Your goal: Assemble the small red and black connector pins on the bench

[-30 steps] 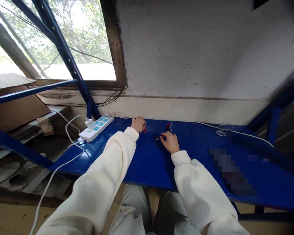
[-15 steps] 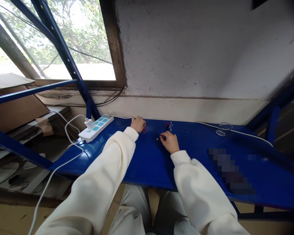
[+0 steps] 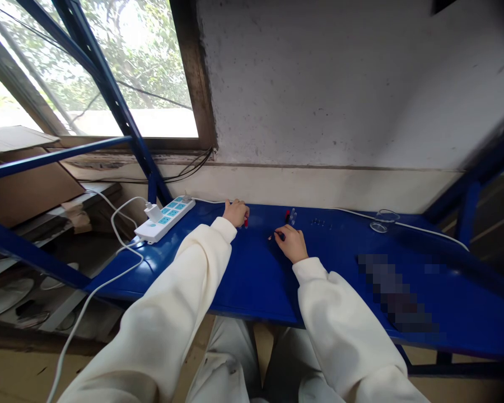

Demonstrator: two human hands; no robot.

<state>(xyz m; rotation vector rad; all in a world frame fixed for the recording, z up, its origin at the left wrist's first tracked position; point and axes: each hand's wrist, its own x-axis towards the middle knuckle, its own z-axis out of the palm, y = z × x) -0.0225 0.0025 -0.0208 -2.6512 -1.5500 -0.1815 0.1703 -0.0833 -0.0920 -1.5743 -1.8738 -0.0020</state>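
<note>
My left hand (image 3: 236,214) is at the table's back edge, fingers curled down over a small red piece (image 3: 246,223) that shows beside the fingertips. My right hand (image 3: 293,244) is closed in a pinch over the table. A tiny pale-tipped piece (image 3: 270,238) shows just left of those fingertips; whether it is held I cannot tell. Behind the right hand lie another small red piece (image 3: 288,215) and clear tube-like pieces (image 3: 293,215). Several tiny clear parts (image 3: 318,222) are scattered to their right. What lies under my fingers is hidden.
The blue table (image 3: 256,280) runs along the wall. A white power strip (image 3: 166,220) with a plugged-in charger (image 3: 153,212) stands at the left. Clear round pieces (image 3: 378,227) lie at the back right by a white cable (image 3: 428,230). A blurred-out patch (image 3: 397,294) covers something nearer me.
</note>
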